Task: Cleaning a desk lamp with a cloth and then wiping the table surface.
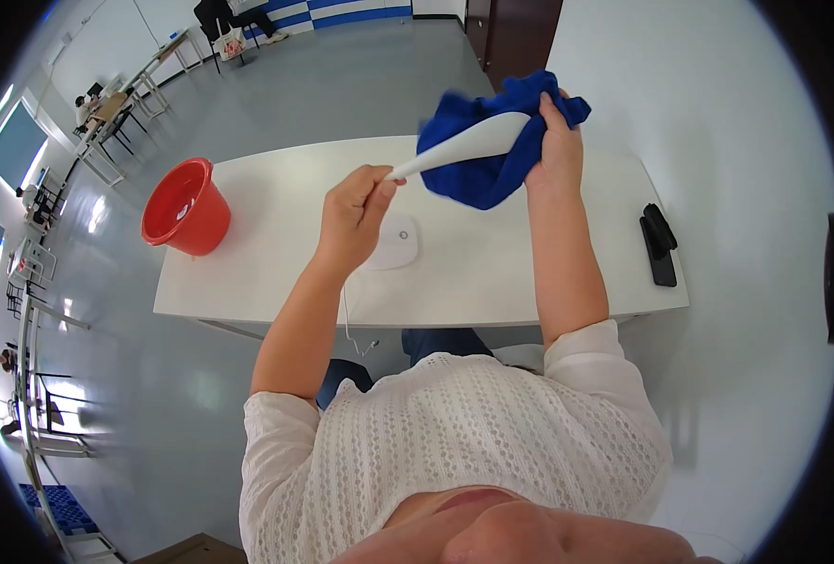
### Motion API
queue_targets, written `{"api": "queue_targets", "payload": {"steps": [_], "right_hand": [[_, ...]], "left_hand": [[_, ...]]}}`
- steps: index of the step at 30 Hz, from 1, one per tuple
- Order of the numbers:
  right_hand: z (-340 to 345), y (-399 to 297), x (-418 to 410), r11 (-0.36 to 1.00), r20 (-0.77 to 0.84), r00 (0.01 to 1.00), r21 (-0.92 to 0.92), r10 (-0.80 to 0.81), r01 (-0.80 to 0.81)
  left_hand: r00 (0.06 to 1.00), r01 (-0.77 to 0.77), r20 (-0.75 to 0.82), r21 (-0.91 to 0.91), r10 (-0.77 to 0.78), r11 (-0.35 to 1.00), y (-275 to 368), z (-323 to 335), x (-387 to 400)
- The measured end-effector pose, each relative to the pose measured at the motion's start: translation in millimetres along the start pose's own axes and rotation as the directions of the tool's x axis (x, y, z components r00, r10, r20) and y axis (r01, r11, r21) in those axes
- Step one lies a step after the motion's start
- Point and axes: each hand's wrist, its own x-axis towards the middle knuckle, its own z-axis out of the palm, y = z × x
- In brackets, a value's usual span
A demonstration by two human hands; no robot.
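My left hand (pixel 357 215) pinches the narrow end of a long, tapered white part (pixel 477 141), which looks like the head of a desk lamp. Its broad end rests against a blue cloth (pixel 466 180). The cloth is bunched in my right hand (pixel 558 144), with the thumb pressing it near the broad end. Below and partly behind my left hand lies a white rounded base (pixel 392 247) with a round button. Whether the tapered part joins this base is hidden. A white cable (pixel 347 310) hangs over the table's near edge.
A red plastic bucket (pixel 195 218) stands on the left end of the white table (pixel 473 282). Black objects, one like a phone (pixel 660 264), lie near the right edge. A white wall (pixel 706 141) is close on the right. Other people sit at desks far left.
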Motion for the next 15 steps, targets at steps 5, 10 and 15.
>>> {"api": "queue_targets", "payload": {"steps": [5,10,15], "right_hand": [[19.9,5.1,-25.3,0.996,0.084,0.994,0.05,0.067,-0.071],[28.8,4.1,-19.9,0.987,0.253,0.954,0.018,-0.159,0.16],[56.2,-6.9,-20.5,0.893,0.429,0.834,-0.12,-0.348,0.434]], "left_hand": [[0.991,0.13,-0.006,-0.065,-0.131,0.989,0.1,-1.4,11.2],[0.995,0.101,0.001,0.0,-0.101,0.995,-0.3,1.8,14.6],[0.996,0.088,-0.002,-0.033,-0.088,0.996,-6.6,4.8,18.7]]}}
